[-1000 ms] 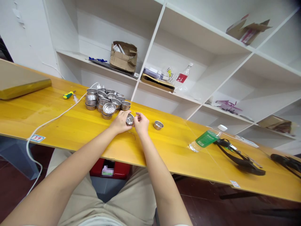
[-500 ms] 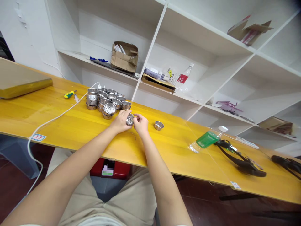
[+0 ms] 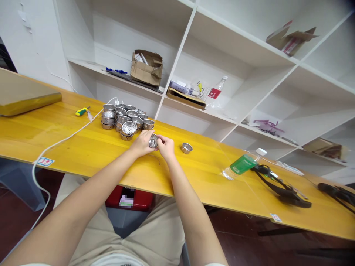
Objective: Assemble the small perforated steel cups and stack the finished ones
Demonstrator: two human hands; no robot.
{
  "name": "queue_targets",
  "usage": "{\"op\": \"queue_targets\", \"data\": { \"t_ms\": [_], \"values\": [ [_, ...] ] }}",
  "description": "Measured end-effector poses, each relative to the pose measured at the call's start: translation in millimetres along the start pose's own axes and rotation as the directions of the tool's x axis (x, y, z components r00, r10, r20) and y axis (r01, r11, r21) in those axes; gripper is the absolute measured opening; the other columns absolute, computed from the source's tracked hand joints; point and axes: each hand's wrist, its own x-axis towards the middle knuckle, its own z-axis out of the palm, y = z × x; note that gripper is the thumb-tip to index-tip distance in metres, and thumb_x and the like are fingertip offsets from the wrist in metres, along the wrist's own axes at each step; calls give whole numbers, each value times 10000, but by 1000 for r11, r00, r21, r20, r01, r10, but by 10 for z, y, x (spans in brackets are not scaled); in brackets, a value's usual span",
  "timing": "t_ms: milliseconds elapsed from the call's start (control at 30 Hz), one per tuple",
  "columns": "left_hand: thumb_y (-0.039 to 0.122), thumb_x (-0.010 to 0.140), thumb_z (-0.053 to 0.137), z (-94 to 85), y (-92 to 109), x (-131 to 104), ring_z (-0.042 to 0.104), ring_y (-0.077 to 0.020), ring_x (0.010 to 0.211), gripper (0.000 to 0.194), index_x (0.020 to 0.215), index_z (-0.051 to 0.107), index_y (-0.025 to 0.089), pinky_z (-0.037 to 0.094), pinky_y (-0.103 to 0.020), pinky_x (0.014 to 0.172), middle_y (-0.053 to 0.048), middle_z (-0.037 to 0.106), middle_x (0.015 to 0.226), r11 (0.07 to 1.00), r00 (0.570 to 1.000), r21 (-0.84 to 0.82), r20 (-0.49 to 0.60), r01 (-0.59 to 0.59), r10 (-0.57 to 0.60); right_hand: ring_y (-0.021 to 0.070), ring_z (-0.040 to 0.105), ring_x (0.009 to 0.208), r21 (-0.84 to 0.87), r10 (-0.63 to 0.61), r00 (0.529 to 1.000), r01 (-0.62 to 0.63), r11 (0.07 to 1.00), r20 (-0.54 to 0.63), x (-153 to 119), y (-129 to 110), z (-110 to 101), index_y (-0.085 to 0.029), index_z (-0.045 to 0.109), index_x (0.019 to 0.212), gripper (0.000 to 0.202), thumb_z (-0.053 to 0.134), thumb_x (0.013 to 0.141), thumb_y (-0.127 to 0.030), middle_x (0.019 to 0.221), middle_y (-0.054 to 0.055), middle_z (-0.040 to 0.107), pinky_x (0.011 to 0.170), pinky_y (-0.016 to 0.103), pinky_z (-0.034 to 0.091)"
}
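Observation:
A small perforated metal cup, tilted so its inside shows, is gripped at the left side by my left hand. Closed at the cup's right edge is my right hand, its thumb and fingertips pinched together; whatever they pinch is too small to make out. Below the hands a thin wire curves over the yellow table. Another perforated cup stands alone to the right. Just behind my left hand, several like cups are stacked in a cluster.
A green-and-yellow screwdriver and a white cable lie left of the stack. Farther left is a large flat box. At right are a green-labelled bottle and a black head strap. White shelves rise behind.
Both hands stay at the cup, with only a slight shift of the right fingers along its edge. The view has moved very slightly.

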Motion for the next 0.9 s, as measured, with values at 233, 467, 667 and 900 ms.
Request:
{"op": "queue_targets", "data": {
  "t_ms": [233, 467, 667, 900],
  "values": [
    [367, 721, 830, 10, -40, -11, 582, -354, 1194, 758, 1378, 526, 143, 503, -535, 1064, -169, 657, 1267, 999, 999, 8, 14, -39, 39, 177, 699, 569, -46, -4, 1000, 3, 999, -10, -7, 8, 6, -168, 801, 1071, 369, 515, 856, -257, 765, 27, 767, 693, 293, 588],
    [335, 750, 785, -22, -27, -15, 577, -365, 1220, 713, 1389, 528, 150, 495, -551, 1073, -171, 652, 1277, 999, 997, 15, 49, -53, 52, 192, 728, 663, -54, -13, 999, 12, 998, -31, -19, 15, 18, -159, 800, 1089, 363, 539, 858, -259, 800, 45, 785, 777, 311, 588],
    [343, 721, 812, 3, -20, -16, 580, -361, 1200, 736, 1375, 535, 147, 502, -538, 1067, -166, 659, 1272, 1000, 999, 6, 34, -25, 25, 182, 694, 639, -53, -29, 998, 26, 998, -62, -27, 9, 35, -158, 796, 1033, 346, 517, 865, -273, 757, 38, 753, 713, 290, 570],
    [237, 710, 763, -6, -5, -25, 574, -336, 1179, 638, 1311, 561, 161, 495, -500, 1072, -136, 667, 1253, 1000, 1000, 22, -11, -10, 10, 161, 620, 680, -220, -84, 986, 51, 974, -142, 16, 42, 6, -172, 693, 1047, 286, 563, 882, -366, 851, 38, 702, 755, 290, 526]
  ]
}}
